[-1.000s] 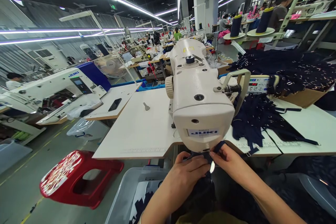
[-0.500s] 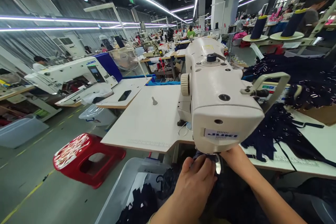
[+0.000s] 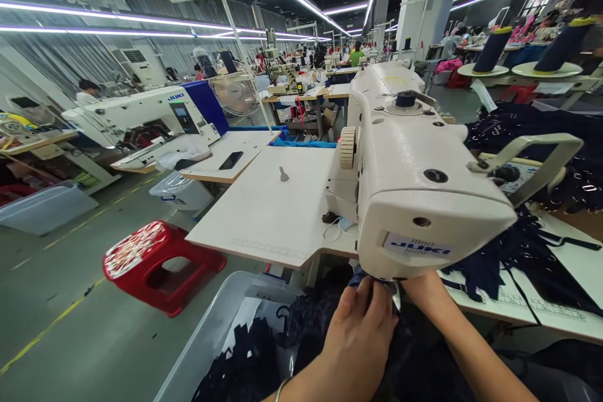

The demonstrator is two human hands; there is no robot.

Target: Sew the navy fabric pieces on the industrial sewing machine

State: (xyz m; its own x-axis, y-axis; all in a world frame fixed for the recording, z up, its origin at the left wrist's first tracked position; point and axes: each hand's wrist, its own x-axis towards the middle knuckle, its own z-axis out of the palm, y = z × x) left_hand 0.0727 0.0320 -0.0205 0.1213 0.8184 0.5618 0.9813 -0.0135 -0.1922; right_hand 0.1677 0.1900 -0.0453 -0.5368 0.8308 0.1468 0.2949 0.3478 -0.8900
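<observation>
The white JUKI sewing machine (image 3: 424, 201) fills the middle right of the head view. Below its head, my left hand (image 3: 360, 333) is closed, its fingers curled over a bunch of navy fabric (image 3: 357, 277) beside a shiny metal part (image 3: 396, 297). My right hand (image 3: 421, 289) reaches under the machine head from the right; its fingers are hidden behind the head, so what they touch does not show. Dark navy cut pieces (image 3: 245, 358) fill the clear plastic bin (image 3: 207, 320) left of my left forearm.
A red stool (image 3: 160, 264) stands on the floor to the left. On the white table (image 3: 264, 213) lies a small grey metal piece (image 3: 283, 174); a phone (image 3: 230, 160) rests on the adjoining tabletop. Navy pieces with metal rings (image 3: 532, 132) pile at right, under thread cones (image 3: 492, 50).
The camera has turned slightly and come nearer the machine, so it looks larger and further right. Both hands stay at the machine head, the left still gripping fabric.
</observation>
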